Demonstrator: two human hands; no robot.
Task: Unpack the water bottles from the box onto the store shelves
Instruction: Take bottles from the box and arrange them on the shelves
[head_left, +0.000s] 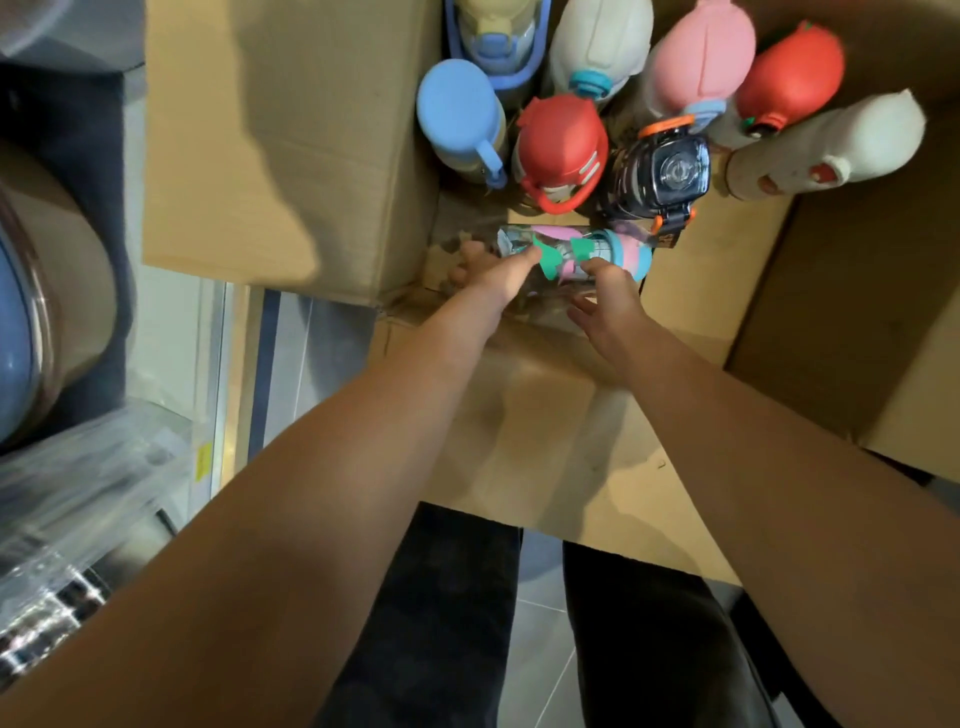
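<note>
Both hands reach down into the box (311, 156). A clear bottle (566, 244) lies on its side on the box floor, with its pink and blue cap to the right. The left hand (488, 270) grips the left end of it. The right hand (608, 296) touches it near the cap, but the blur hides whether it grips. Other bottles (563, 145) stand upright just behind, at the far side.

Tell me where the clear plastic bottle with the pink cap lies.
Head view, centre: the clear bottle lies sideways in the cardboard box, touched by left hand and right hand, below the black bottle.
</note>
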